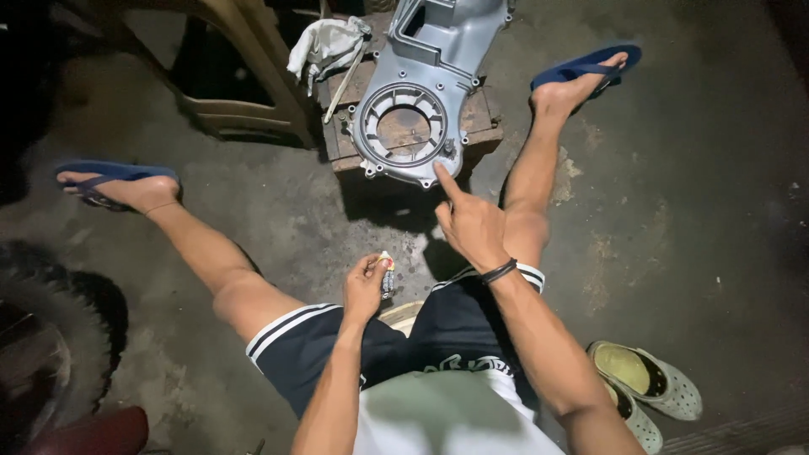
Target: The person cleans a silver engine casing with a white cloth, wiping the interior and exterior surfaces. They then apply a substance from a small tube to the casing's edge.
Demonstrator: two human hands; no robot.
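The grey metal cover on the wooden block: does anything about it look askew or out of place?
The grey metal cover lies tilted and overhangs the wooden block's front edge, where the right hand's index finger touches it. A crumpled white rag lies beside it. No damage shows.

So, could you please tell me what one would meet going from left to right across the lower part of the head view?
Tyre → left hand holding a small tube → right hand, its forefinger on the grey metal engine cover → pair of pale clogs.
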